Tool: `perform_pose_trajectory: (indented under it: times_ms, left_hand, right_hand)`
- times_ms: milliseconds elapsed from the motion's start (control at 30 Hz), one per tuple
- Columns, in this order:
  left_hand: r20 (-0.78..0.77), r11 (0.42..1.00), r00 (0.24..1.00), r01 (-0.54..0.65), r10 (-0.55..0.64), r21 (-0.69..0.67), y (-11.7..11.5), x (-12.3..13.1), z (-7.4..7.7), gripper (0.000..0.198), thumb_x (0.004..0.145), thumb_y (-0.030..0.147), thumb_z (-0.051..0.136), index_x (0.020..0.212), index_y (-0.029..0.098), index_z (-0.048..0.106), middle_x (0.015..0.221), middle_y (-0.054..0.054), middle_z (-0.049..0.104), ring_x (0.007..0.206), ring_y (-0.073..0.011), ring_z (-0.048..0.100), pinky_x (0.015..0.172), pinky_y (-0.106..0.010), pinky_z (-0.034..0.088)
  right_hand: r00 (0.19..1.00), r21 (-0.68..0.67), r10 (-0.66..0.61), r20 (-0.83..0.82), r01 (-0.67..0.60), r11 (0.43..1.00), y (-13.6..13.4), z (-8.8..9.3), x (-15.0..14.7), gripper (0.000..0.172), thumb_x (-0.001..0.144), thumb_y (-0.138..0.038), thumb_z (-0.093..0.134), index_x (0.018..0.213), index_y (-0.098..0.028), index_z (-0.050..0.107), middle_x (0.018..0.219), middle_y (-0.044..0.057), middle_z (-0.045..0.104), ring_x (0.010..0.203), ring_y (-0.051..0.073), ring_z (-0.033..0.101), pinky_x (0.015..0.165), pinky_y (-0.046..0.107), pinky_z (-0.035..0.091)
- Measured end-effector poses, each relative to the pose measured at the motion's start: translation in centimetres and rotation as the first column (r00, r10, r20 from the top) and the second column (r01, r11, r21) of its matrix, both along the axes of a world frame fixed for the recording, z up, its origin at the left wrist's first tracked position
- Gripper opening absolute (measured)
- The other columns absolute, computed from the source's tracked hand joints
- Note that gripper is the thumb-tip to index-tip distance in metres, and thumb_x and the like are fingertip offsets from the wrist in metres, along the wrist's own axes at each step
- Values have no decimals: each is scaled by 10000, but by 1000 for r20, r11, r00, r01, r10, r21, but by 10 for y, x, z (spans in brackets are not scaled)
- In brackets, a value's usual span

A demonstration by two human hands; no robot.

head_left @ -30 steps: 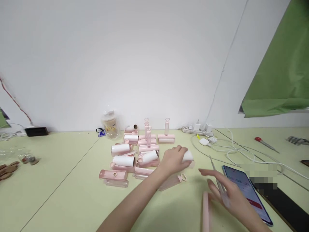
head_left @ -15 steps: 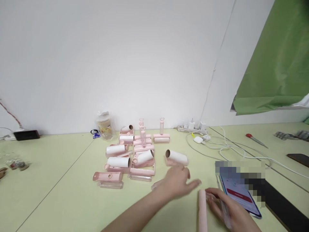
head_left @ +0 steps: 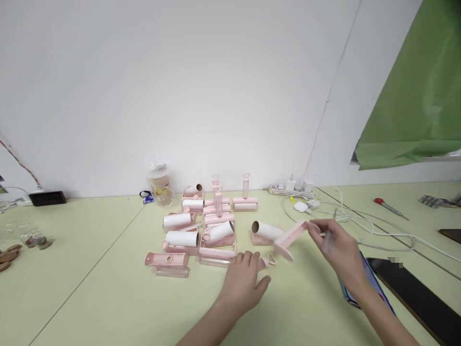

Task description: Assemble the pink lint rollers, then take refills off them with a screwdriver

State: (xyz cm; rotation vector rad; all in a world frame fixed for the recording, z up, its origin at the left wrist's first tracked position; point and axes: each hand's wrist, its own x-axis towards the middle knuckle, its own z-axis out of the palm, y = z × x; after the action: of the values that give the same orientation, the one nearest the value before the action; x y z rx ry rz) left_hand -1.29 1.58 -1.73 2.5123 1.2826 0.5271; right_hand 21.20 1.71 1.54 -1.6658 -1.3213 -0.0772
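Observation:
My left hand (head_left: 243, 278) lies palm down with its fingers curled over a handle (head_left: 264, 263), whose pink end and heart-shaped loop stick out to the right. The rest of that handle is hidden. My right hand (head_left: 338, 250) pinches a pink lint roller frame (head_left: 291, 238) by one end, above the table and tilted. A clear blurred handle (head_left: 327, 241) also shows within the right hand. Just beyond the frame, a white adhesive roll (head_left: 270, 230) rests on a pink holder. Left of my hands lie a pink cover (head_left: 167, 259) and a clear handle (head_left: 171, 272).
Several pink holders with white rolls (head_left: 182, 239) and upright handles (head_left: 246, 186) stand toward the wall. A bagged cup (head_left: 161, 185) is behind them. Cables (head_left: 360, 221), a power strip (head_left: 288, 191), a screwdriver (head_left: 391, 208) and phones (head_left: 374, 278) occupy the right side.
My right hand has lifted from the near table edge, bringing the pink frame up and forward. My left hand has moved slightly left and down onto the handle. The view has shifted slightly.

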Motion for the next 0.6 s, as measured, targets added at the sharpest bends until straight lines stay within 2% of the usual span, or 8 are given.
perform_pose_trajectory:
  times_ms: [67,133,267,367,467,533,600]
  left_hand:
    - [-116,1000,993,3,1,30,1,0,-10,407,788,249,520,1173,121,482,1055,-134,586,947,-312,533,791,-446,440]
    - [-150,999,989,25,-20,36,-1,0,-18,320,783,157,471,1095,123,530,999,-131,601,902,-308,548,752,-439,450]
    - [-136,996,989,72,-64,48,-3,-3,-23,282,764,109,415,1003,163,554,956,-94,608,843,-264,558,701,-389,460]
    - [-75,997,995,65,-62,31,-3,-7,-21,292,776,155,414,1042,185,531,977,-81,604,840,-251,560,695,-374,459]
    - [83,998,996,19,-14,-62,-1,-9,-17,298,762,173,435,1045,186,527,989,-82,607,862,-252,567,722,-377,455]
    - [167,991,985,-23,44,-131,0,-9,-14,323,743,176,458,1062,185,514,977,-72,611,866,-238,578,732,-361,459]
    - [214,981,971,-62,101,-183,2,-8,-12,327,732,171,465,1056,189,504,950,-52,610,839,-203,589,716,-318,468]
  right_hand:
    - [999,-7,-37,9,37,999,27,8,10,216,728,-433,502,769,-226,546,709,44,645,647,222,601,591,308,433]
    - [998,-26,-51,19,52,998,51,7,17,153,710,-377,507,718,-225,518,696,45,633,636,223,585,582,315,417]
    - [999,-126,4,36,1,992,81,-15,23,107,729,-286,550,673,-203,513,637,7,594,572,170,546,561,298,409]
    - [997,-207,76,23,-70,976,88,-37,19,174,806,-315,573,736,-157,553,664,-25,582,556,114,539,565,273,437]
    - [992,-244,129,-4,-126,961,87,-51,13,210,832,-351,566,787,-146,572,723,-15,606,623,120,577,609,285,462]
    - [989,-251,148,-25,-150,956,84,-52,9,238,822,-391,554,758,-162,569,702,4,624,637,156,595,611,309,464]
    - [987,-233,152,-51,-159,959,77,-46,6,282,834,-448,488,750,-185,548,686,31,638,639,198,607,601,332,461]
